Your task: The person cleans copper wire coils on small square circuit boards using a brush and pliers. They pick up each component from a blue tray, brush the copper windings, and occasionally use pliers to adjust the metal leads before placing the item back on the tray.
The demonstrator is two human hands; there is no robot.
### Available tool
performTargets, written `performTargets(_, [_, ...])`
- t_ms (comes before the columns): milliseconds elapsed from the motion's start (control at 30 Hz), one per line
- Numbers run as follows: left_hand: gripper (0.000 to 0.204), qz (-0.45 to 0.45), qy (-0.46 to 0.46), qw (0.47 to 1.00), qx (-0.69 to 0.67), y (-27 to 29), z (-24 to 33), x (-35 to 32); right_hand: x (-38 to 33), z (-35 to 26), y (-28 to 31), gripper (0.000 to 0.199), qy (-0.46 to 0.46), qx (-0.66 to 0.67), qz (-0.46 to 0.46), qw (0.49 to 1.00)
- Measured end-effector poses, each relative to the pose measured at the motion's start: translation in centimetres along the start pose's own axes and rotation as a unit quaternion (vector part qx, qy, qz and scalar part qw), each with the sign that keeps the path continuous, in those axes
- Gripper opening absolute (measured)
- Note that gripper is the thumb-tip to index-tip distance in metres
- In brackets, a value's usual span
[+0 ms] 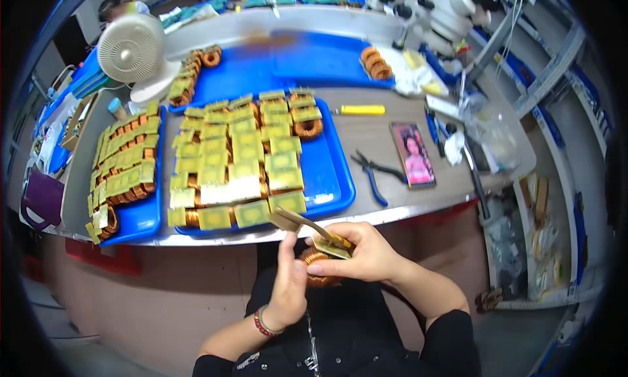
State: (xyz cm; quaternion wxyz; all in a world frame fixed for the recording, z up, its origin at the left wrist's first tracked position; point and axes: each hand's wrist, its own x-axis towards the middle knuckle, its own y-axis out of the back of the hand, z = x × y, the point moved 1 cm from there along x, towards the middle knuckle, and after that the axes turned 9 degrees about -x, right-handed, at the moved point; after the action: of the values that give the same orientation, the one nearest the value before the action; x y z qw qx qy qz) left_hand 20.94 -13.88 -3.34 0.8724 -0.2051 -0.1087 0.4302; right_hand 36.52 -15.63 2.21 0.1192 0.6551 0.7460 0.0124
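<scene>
Centrally, a copper coil point(320, 281) sits clasped in the right hand's grip point(366, 254), left hand point(288, 292) alongside, hold unclear.

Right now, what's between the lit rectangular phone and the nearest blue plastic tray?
Blue-handled metal pliers and, farther back, a yellow-handled tool, in the head view.

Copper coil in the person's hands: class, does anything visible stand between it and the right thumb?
Nothing visible does: the thumb of the right hand lies against the windings of the copper coil.
</scene>
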Motion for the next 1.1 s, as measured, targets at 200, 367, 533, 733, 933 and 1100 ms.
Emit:
performTargets(200, [0.068,-0.034,-0.015,0.998,-0.047,1.5,2.2,1.1,3.2,-2.9,4.8,0.038,0.241,-0.359,0.221,0.874])
performTargets(367, [0.051,0.063,-0.085,0.994,0.027,5.8,3.3,-1.4,10.0,-2.2,7.8,0.038,0.258,-0.465,0.217,0.818])
performTargets(533, [0.041,0.213,-0.175,0.954,0.12,9.6,4.0,-2.8,12.6,0.0,8.5,0.044,0.194,-0.462,0.167,0.849])
performTargets(733, [0.058,0.541,-0.294,0.659,0.432,18.6,8.6,-4.7,15.6,-0.5,6.8,0.061,0.236,-0.512,0.231,0.793])
performTargets(933, [0.058,0.618,-0.11,0.461,0.627,28.0,14.4,-3.6,15.5,0.9,8.6,0.069,0.236,-0.468,0.241,0.817])
performTargets(1100, [0.043,0.534,-0.191,0.429,0.703,27.9,13.7,-2.5,14.7,1.1,9.0,0.079,0.252,-0.445,0.266,0.817])
